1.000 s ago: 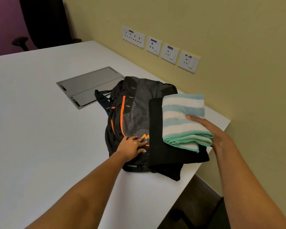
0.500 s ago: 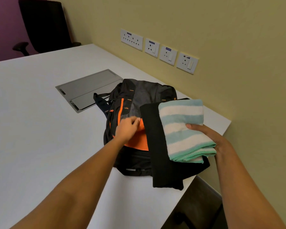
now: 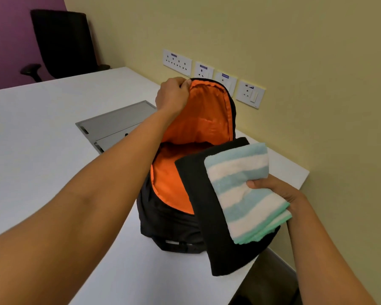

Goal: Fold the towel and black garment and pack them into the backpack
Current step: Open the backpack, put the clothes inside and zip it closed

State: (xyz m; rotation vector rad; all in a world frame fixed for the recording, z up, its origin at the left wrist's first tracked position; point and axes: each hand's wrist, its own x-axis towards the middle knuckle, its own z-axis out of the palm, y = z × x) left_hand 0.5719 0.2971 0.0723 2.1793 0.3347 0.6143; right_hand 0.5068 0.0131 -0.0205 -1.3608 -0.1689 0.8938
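The white table (image 3: 42, 133) filled most of my view, with a grey hatch panel (image 3: 114, 124) set into it beside the yellow wall. Near the table's right corner lay the backpack (image 3: 169, 221), black outside, its front flap (image 3: 202, 115) raised so the orange lining showed. The main compartment gaped open, and I could see only orange fabric inside it, nothing packed in the part that showed. My left hand (image 3: 173, 95) was closed on the top edge of that flap, pinching it up. Over the backpack's right side I held the folded black garment (image 3: 198, 194), part of it hanging past the table edge. On top of it sat the folded striped towel (image 3: 244, 194), teal and white. My right hand (image 3: 277, 192) gripped both together at their right edge, thumb pressed on the towel.
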